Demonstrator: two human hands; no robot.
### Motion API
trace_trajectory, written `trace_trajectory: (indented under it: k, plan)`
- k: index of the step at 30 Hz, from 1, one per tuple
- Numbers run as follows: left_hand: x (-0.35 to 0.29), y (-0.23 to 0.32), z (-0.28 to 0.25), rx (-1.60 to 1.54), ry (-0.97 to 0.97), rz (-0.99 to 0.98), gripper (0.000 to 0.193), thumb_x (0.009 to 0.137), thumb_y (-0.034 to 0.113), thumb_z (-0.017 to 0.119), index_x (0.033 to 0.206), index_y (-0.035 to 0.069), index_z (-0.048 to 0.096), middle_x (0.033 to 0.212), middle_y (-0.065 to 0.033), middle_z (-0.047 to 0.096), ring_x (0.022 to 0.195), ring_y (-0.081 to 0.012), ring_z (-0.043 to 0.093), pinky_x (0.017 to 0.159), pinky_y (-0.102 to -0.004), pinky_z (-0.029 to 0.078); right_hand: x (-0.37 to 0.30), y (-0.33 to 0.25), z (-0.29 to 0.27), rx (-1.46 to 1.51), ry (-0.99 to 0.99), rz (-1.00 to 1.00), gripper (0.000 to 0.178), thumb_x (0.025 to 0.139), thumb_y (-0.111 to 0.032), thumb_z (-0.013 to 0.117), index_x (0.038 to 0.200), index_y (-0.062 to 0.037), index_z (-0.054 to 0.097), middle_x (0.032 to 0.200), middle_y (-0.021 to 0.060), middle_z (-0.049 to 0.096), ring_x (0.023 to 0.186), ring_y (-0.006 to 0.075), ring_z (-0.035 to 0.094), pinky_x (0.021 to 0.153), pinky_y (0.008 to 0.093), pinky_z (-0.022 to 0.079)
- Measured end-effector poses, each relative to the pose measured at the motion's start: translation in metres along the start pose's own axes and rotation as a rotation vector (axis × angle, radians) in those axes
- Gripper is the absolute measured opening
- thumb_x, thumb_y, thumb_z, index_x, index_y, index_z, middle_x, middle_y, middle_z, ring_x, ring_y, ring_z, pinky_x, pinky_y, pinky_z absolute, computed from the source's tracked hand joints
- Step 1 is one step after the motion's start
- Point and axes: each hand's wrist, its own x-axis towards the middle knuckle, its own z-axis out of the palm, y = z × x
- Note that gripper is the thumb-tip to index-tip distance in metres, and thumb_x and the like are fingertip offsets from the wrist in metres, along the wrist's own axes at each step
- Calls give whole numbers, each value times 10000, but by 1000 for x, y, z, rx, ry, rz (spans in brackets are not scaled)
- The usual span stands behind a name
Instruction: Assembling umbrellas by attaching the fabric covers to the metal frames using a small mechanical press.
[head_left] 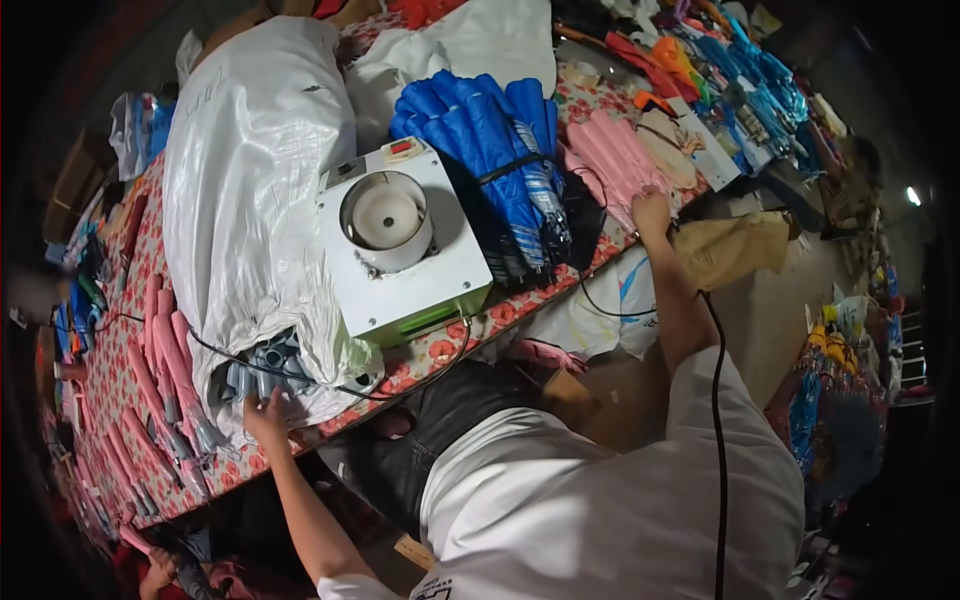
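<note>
My left hand [266,420] is at the mouth of a white woven sack [255,150], its fingers apart beside grey plastic handles [272,368] that show inside. My right hand [651,212] is closed at the near end of a bundle of folded pink umbrellas [612,150] on the table's right part; the exact grip is partly hidden. Between my hands stands a white box-shaped machine [420,285] with a round metal cup [386,220] on top and a red switch. Right behind it lies a strapped bundle of blue folded umbrellas [480,150].
Pink umbrellas with grey handles [165,380] lie in a row on the flowered tablecloth [232,470] at left. Black cables cross the sack mouth and hang by my right arm. Another person's hand [158,568] holds a pink umbrella at lower left. Coloured umbrellas [745,90] pile up far right.
</note>
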Motion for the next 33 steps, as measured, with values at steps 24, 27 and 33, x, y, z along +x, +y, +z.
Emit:
trace_trajectory:
  k: [24,27,33]
  plan:
    - [-260,125,-39,-988,-1086,427,377,762,48,673,1134,63,613,915,-35,556,781,-147,491,702,-235,406,39,-3,-21,980,-818,-81,131,838,-188,570,855,-59,560,742,73,536,662,199,489,611,297,401]
    - [-270,122,-32,-1051,-996,288,443,762,55,659,1191,88,551,932,-42,581,777,-140,510,723,-246,427,12,-71,-62,1494,-974,102,98,856,-176,552,814,-87,539,682,15,497,592,123,433,568,231,358]
    - [-230,175,-80,-1121,-332,250,501,726,-2,730,1184,51,533,962,-60,612,794,-154,566,757,-254,455,-228,-225,-146,1690,-1273,-310,152,796,-137,621,894,-69,527,857,83,565,727,162,500,670,275,406]
